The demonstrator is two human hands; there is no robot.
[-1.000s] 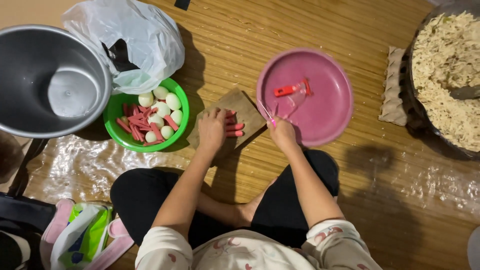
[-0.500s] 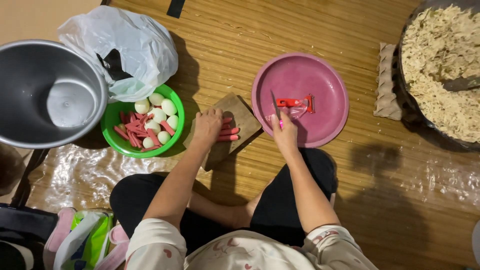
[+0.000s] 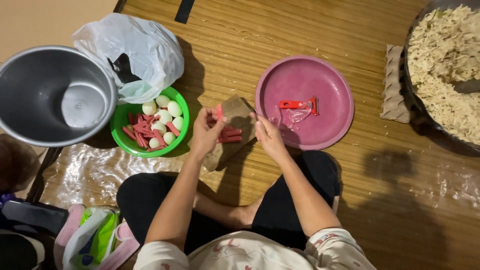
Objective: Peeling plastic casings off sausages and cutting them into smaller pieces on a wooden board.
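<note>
A small wooden cutting board point(image 3: 234, 111) lies on the mat in front of my knees, with a few red sausage sticks point(image 3: 232, 135) on it. My left hand point(image 3: 206, 134) rests on the board's left side, its fingers pinching a red sausage stick point(image 3: 219, 110). My right hand point(image 3: 268, 136) is at the board's right edge, closed on a thin knife point(image 3: 248, 104) whose blade points away from me. To the right, a pink plate point(image 3: 327, 75) holds a red peeler point(image 3: 298, 104) and clear plastic wrappers point(image 3: 294, 118).
A green bowl point(image 3: 121, 120) with white eggs and red sausage strips sits left of the board. Beyond it are a metal pot point(image 3: 30, 75) and a white plastic bag point(image 3: 135, 47). A large pan of noodles point(image 3: 442, 60) and an egg-carton piece point(image 3: 395, 85) are at the right.
My right hand has drawn back from over the pink plate to the board's right edge. My left hand stays on the board, now pinching a sausage stick.
</note>
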